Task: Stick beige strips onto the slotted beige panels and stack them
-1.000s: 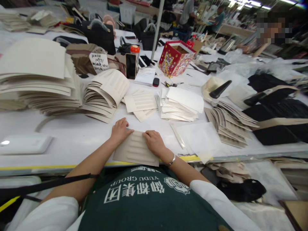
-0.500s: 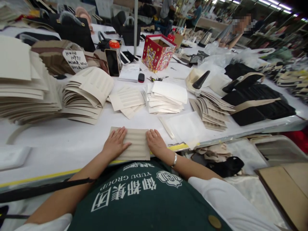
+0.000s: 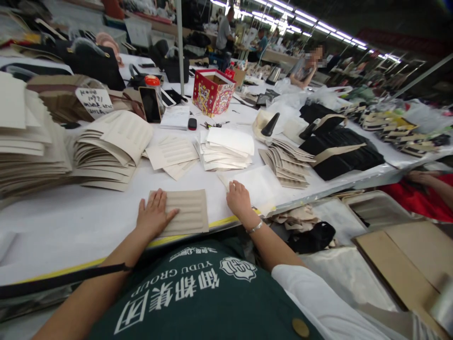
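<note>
Tabletop (image 3: 81, 212), white, yellow-taped at its near edge; carries the ribbed beige panel (image 3: 187, 210), the reference for places below, which lies flat by that edge.

Beige board stack (image 3: 35, 156), tall, uneven: well left of the panel.

Black fabric pieces (image 3: 347, 156), piled: well right of the panel, farther back.

Ribbed-panel stack (image 3: 109, 146), fanned: behind the panel, to its left.

Red patterned box (image 3: 214, 92), open-topped: well behind the panel.

White sheet stack (image 3: 228, 148), loose: behind the panel, slightly right.

Translucent sheet (image 3: 262, 186), flat: right of the panel, apart from it.

Left hand (image 3: 153, 215), spread, palm down: on the panel's left part, pressing without grasping.

Right hand (image 3: 239, 198), fingers bent: right of the panel, at the translucent sheet's left side; whether it grips the sheet cannot be told.

Smartphone (image 3: 150, 105), propped upright: well behind the panel, to its left.

Step in hand, as judged: steadying the panel while reaching to the sheet. Taking the sheet would call for a light fingertip pinch at one edge, the panel held still.
</note>
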Motion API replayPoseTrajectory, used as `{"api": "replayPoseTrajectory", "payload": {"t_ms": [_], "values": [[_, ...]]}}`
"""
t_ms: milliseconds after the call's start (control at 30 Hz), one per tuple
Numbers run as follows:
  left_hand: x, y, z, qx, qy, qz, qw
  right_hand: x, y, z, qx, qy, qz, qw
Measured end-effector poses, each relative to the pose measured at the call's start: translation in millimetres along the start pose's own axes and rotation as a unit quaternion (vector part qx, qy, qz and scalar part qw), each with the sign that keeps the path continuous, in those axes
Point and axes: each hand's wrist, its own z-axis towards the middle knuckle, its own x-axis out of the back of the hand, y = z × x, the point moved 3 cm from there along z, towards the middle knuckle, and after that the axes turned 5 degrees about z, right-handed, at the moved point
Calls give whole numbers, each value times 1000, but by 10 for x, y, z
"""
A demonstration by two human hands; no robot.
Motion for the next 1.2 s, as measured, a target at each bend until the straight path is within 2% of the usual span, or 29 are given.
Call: {"api": "replayPoseTrajectory", "payload": {"t_ms": [67, 167, 267, 400, 533, 700, 767, 933, 1000, 1067, 1200], "values": [[26, 8, 98, -3, -18, -12, 1000, -41, 71, 211, -50, -37, -40, 997], [70, 10, 171, 11, -16, -24, 1000, -92, 39, 357, -33, -76, -67, 994], [75, 1, 111, 27, 15, -33, 999, -79, 28, 354, -33, -85, -53, 994], [-10, 16, -52, -30, 7, -22, 999, -21, -8, 280, -47, -128, 36, 990], [-72, 20, -100, -47, 8, -15, 999, 32, -309, 262, 7, -133, 131, 982], [-89, 41, -74, -38, 27, -17, 999, 18, -673, 313, 72, -192, 112, 972], [-85, 55, -78, -33, 31, -21, 999, 43, -713, 241, 76, -201, 95, 972], [-78, 69, -97, -17, 41, -31, 999, 149, -686, -265, 80, -232, 110, 963], [-84, 66, -94, -12, 38, -39, 998, 154, -676, -361, 78, -238, 122, 960], [-87, 67, -86, -9, 36, -48, 998, 118, -687, -277, 66, -233, 120, 963], [-80, 96, -71, 2, 43, -61, 997, 0, -794, 149, 14, -188, 102, 977]]}}
